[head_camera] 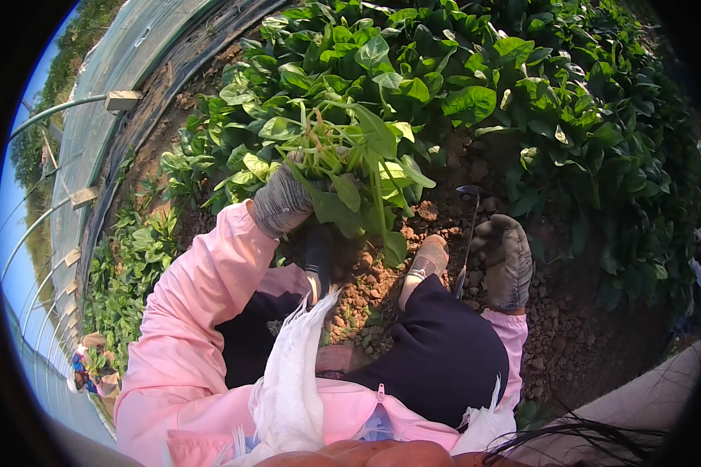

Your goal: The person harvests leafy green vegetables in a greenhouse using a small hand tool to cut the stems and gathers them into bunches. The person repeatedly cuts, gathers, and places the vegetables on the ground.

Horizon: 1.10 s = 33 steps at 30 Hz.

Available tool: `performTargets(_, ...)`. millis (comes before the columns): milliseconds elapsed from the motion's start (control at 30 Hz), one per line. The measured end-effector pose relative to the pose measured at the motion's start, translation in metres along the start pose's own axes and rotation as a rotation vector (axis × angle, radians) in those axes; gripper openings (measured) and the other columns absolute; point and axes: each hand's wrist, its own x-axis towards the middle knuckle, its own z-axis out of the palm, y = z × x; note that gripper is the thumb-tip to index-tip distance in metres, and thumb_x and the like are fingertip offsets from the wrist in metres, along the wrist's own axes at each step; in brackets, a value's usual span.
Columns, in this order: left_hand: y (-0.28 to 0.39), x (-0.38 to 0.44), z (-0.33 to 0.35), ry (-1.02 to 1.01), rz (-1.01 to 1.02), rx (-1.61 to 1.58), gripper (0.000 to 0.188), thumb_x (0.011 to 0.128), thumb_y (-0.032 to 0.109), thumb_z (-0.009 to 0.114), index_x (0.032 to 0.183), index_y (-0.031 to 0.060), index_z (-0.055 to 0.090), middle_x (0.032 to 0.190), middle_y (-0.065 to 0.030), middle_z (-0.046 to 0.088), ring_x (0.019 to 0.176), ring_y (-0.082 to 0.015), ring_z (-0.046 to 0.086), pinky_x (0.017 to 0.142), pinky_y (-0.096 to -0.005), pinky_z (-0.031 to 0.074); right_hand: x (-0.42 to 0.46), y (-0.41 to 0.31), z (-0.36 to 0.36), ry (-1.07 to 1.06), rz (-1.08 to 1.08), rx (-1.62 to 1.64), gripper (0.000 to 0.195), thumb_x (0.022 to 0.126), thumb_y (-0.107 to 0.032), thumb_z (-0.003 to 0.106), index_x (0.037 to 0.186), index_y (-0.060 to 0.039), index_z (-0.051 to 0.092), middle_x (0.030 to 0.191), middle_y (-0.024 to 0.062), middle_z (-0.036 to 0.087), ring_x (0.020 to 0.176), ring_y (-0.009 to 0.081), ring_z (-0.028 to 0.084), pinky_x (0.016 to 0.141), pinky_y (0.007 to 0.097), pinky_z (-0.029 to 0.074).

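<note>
My left hand (289, 195), in a grey knitted glove, is closed around a bunch of leafy greens (350, 157) that look like spinach, with the pale stem bases and roots uppermost. Some leaves hang down over its fingers. On the right, my right hand (505, 262), in a similar soiled glove, is beside my right leg over the soil, fingers partly curled, with nothing seen in it. Just left of that hand a thin-handled metal hand tool (470, 233) with a small blade lies on the soil, apart from the fingers.
Dense leafy plants (473, 87) grow in front and to the right. My shoes (429, 257) stand on crumbly soil (356, 298). Plastic sheeting (114, 76) and metal hoops (35, 227) run along the left side. People (84, 373) are far off at the lower left.
</note>
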Motion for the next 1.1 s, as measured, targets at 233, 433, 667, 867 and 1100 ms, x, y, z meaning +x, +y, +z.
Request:
performTargets(233,0.040,-0.180,0.002,0.067,0.144,-0.027,0.044,0.092,0.014,0.064,0.133,0.0062,0.049,0.124,-0.0079,0.060,0.107,-0.0171,0.060,0.094,-0.0329,0.051,-0.087,-0.080,0.092,-0.227,-0.191,-0.477,0.032,0.096,-0.023,0.059,0.117,-0.0002,0.057,0.099,0.0070,0.066,0.084,0.0121,0.060,0.079,0.0266,0.051)
performTargets(433,0.057,-0.280,0.023,0.058,0.277,-0.288,0.053,0.086,0.012,0.072,0.134,0.0059,0.050,0.124,-0.0073,0.060,0.108,-0.0174,0.060,0.093,-0.0335,0.051,-0.176,-0.121,0.234,-0.729,-0.238,-0.771,0.036,0.091,-0.017,0.065,0.121,0.0006,0.057,0.107,0.0071,0.064,0.094,0.0120,0.060,0.090,0.0286,0.050)
performTargets(667,0.089,-0.340,0.040,0.155,0.218,-0.233,0.042,0.086,0.006,0.071,0.126,0.0046,0.059,0.118,-0.0048,0.064,0.105,-0.0129,0.060,0.091,-0.0304,0.051,-0.217,-0.038,0.316,-0.880,-0.779,-1.135,0.052,0.074,-0.033,0.079,0.111,-0.0005,0.062,0.107,0.0162,0.063,0.102,0.0311,0.061,0.091,0.0383,0.049)
performTargets(867,0.082,-0.308,0.013,0.029,0.257,-0.092,0.040,0.082,0.002,0.073,0.121,0.0030,0.062,0.115,-0.0058,0.066,0.101,-0.0117,0.062,0.089,-0.0289,0.053,-0.211,-0.028,0.317,-0.745,-0.596,-0.853,0.045,0.079,-0.026,0.075,0.113,0.0005,0.061,0.114,0.0145,0.060,0.109,0.0277,0.058,0.097,0.0374,0.045)
performTargets(1100,0.083,-0.276,-0.002,-0.063,0.286,0.125,0.044,0.075,0.003,0.077,0.117,0.0049,0.065,0.113,-0.0035,0.068,0.104,-0.0106,0.059,0.095,-0.0291,0.048,-0.173,-0.044,0.310,-0.753,-0.372,-1.015,0.030,0.090,-0.024,0.063,0.108,0.0003,0.066,0.118,0.0110,0.061,0.110,0.0215,0.057,0.097,0.0323,0.042)
